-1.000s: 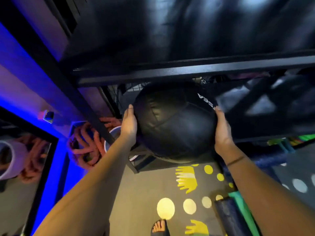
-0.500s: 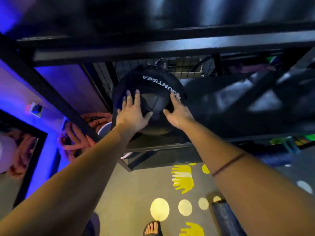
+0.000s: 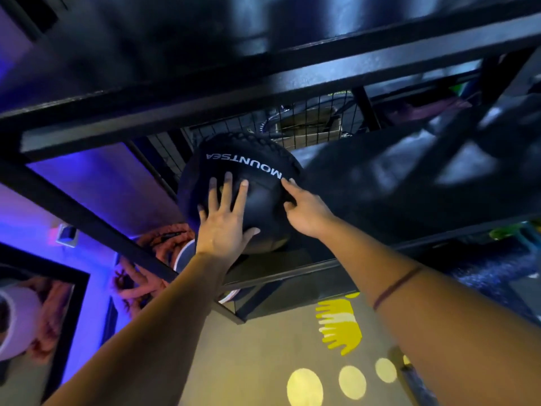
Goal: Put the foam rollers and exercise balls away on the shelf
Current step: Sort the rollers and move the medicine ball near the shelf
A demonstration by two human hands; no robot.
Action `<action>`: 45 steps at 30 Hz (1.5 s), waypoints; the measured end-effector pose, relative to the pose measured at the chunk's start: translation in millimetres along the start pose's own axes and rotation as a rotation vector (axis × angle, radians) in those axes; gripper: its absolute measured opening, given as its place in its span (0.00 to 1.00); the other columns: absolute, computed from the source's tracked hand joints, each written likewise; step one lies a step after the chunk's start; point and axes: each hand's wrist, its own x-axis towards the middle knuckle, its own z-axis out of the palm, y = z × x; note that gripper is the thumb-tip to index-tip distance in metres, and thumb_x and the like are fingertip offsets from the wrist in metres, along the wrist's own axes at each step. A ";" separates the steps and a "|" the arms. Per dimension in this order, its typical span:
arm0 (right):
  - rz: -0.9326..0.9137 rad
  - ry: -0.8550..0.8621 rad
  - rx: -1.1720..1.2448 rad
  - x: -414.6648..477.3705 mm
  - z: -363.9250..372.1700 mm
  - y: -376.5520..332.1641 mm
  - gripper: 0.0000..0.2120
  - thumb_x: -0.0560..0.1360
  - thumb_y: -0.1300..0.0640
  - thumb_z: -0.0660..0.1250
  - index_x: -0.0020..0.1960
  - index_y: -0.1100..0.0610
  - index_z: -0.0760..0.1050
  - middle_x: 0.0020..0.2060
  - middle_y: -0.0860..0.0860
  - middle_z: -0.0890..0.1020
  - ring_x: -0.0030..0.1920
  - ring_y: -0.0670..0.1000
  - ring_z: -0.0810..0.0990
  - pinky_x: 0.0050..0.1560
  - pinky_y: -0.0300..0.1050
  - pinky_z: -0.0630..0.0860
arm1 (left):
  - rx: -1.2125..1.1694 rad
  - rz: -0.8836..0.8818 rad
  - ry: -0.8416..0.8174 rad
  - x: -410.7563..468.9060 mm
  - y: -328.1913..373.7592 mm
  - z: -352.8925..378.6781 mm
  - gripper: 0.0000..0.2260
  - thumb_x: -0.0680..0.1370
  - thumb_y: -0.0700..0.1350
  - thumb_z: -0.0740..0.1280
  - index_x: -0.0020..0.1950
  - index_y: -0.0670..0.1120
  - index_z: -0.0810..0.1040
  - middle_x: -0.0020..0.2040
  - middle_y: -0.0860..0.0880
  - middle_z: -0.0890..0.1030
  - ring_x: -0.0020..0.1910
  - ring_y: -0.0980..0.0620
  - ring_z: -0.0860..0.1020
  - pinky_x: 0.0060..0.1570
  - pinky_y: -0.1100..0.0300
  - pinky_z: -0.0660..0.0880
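Ball [image 3: 260,200], carried a second ago, now sits at the shelf's [image 3: 292,275] left end; left hand [image 3: 224,227] and right hand [image 3: 304,212] push it flat-fingered.

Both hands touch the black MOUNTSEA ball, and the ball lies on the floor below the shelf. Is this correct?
Not quite. In the head view the black MOUNTSEA ball sits on the shelf, above the floor, not on it. The left hand and right hand do both touch it.
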 end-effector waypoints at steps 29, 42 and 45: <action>0.411 0.516 0.223 -129.9 62.2 24.5 0.33 0.79 0.68 0.57 0.79 0.45 0.65 0.57 0.60 0.82 0.56 0.58 0.81 0.55 0.37 0.71 | -0.261 0.194 0.323 -56.5 11.2 -15.5 0.28 0.75 0.44 0.61 0.77 0.52 0.70 0.70 0.36 0.69 0.71 0.32 0.64 0.71 0.38 0.65; 0.770 0.955 0.425 -434.7 56.4 246.7 0.25 0.76 0.69 0.58 0.71 0.57 0.76 0.64 0.55 0.82 0.64 0.54 0.81 0.71 0.52 0.73 | -0.622 0.404 -0.253 -280.2 279.5 70.7 0.17 0.74 0.42 0.64 0.63 0.47 0.74 0.57 0.44 0.75 0.56 0.40 0.77 0.50 0.46 0.75; 0.855 1.022 0.479 -540.6 60.9 285.9 0.21 0.78 0.64 0.59 0.69 0.57 0.77 0.63 0.55 0.83 0.65 0.55 0.80 0.71 0.52 0.72 | -0.704 0.432 -0.371 -360.9 349.5 78.6 0.17 0.75 0.43 0.64 0.64 0.47 0.74 0.58 0.45 0.75 0.57 0.42 0.77 0.54 0.46 0.76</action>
